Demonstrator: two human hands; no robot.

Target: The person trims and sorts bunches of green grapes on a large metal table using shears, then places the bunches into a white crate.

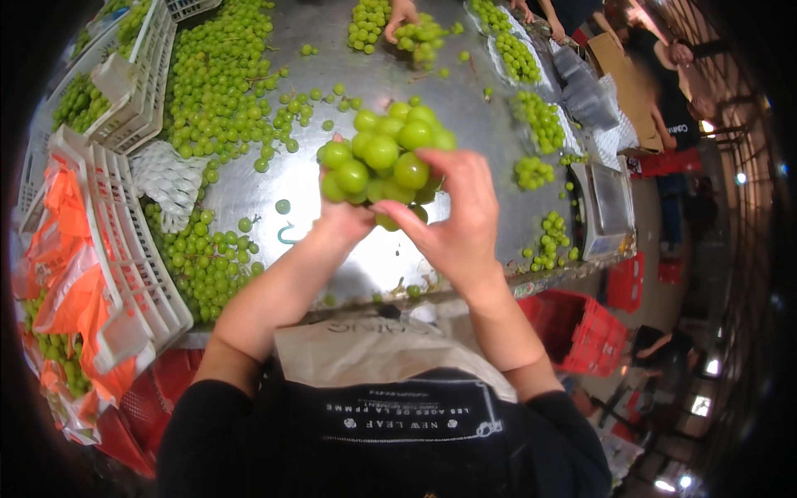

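A bunch of large green grapes (pixel 380 153) is held up over the metal table, in front of my body. My left hand (pixel 342 214) supports it from the left and below, with most of its fingers hidden behind the fruit. From the right, my right hand (pixel 462 217) is curved around the bunch, its thumb at the lower grapes and its fingertips on the upper right ones. On the table just left of my hands lie a single loose grape (pixel 283 206) and a small teal curved piece (pixel 287 235).
Loose grapes (pixel 217 83) heap the left of the metal table (pixel 320 79), beside white plastic crates (pixel 137 257) and foam netting (pixel 170 178). Several bunches (pixel 540 120) line the right, near a scale (pixel 604 203). Another person's hand (pixel 402 17) handles grapes opposite. Red crates (pixel 581 332) stand below.
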